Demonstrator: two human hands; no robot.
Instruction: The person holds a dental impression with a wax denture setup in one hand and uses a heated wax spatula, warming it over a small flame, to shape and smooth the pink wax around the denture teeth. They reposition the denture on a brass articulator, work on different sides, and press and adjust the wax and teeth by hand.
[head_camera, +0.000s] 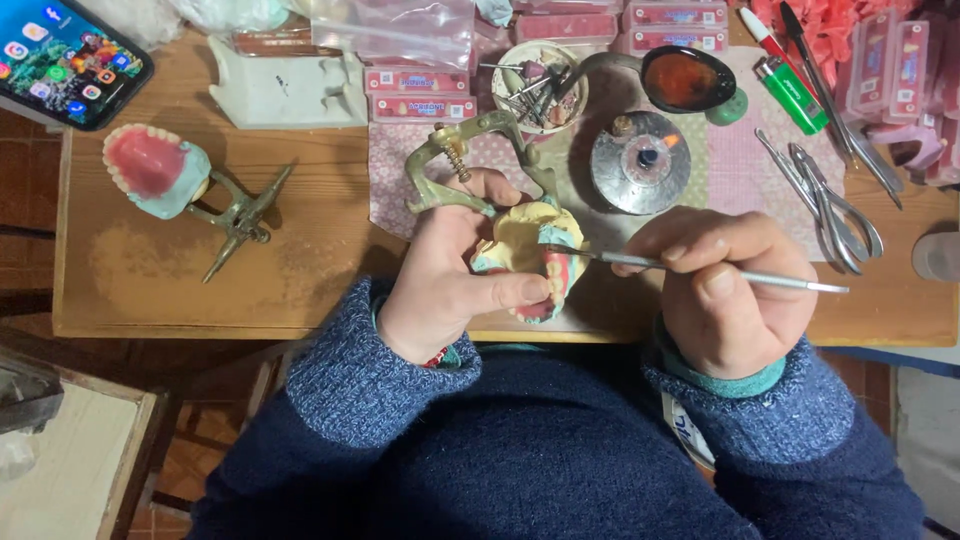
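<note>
At frame centre my left hand (440, 275) grips the dental model (530, 260) while my right hand (725, 285) pinches the metal carver (700, 270), wax work seemingly mid-way, unfinished.

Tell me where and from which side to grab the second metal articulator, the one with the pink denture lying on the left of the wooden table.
Grip the metal articulator by its narrow frame just right of the pink denture and pale blue cast, coming from above. The arms lie flat on the wooden table and splay outward, so the middle looks the easiest part to pinch. The denture end is bulky and probably fragile.
</note>
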